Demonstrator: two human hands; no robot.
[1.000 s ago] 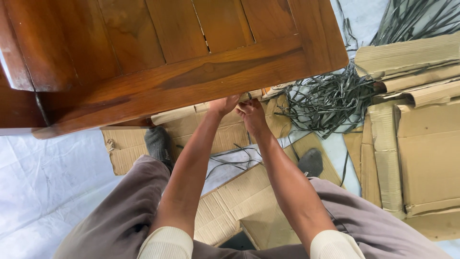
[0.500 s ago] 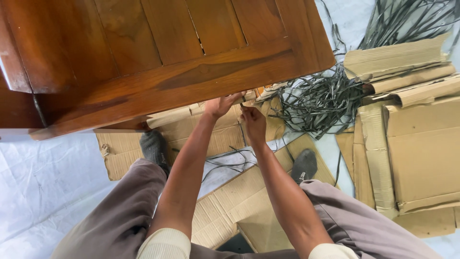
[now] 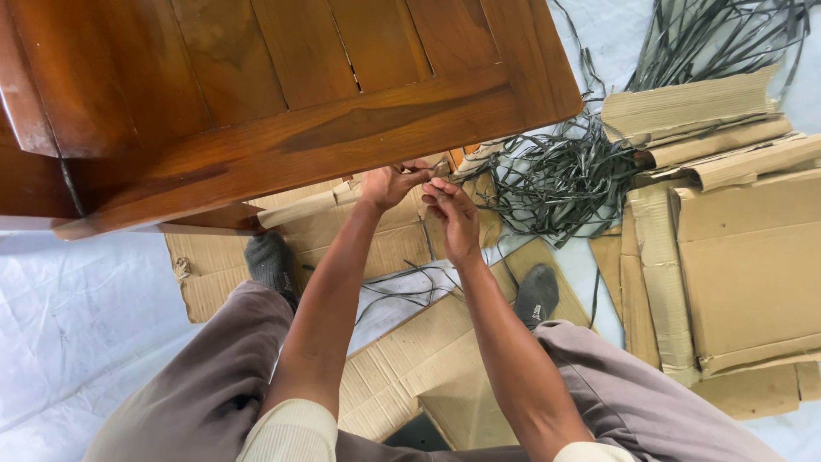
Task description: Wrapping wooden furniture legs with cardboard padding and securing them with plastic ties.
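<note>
My left hand (image 3: 387, 184) and my right hand (image 3: 453, 216) meet just below the front edge of a dark brown wooden furniture piece (image 3: 282, 94). The fingertips of both hands pinch a small grey strap piece (image 3: 440, 168) against that edge. Both forearms reach forward between my knees. What lies behind the fingers is hidden by the wood's rim. Folded cardboard wrapping (image 3: 329, 218) sits under the furniture right behind my hands.
A tangle of dark plastic straps (image 3: 560, 175) lies to the right of my hands. Flattened cardboard sheets (image 3: 744, 257) cover the floor at right and beneath my legs (image 3: 402, 376). My feet in grey socks (image 3: 269, 261) rest on the cardboard. A white sheet (image 3: 77, 316) covers the floor at left.
Both hands stay at the same spot under the wooden edge; my right hand has dropped slightly. The view has shifted a little.
</note>
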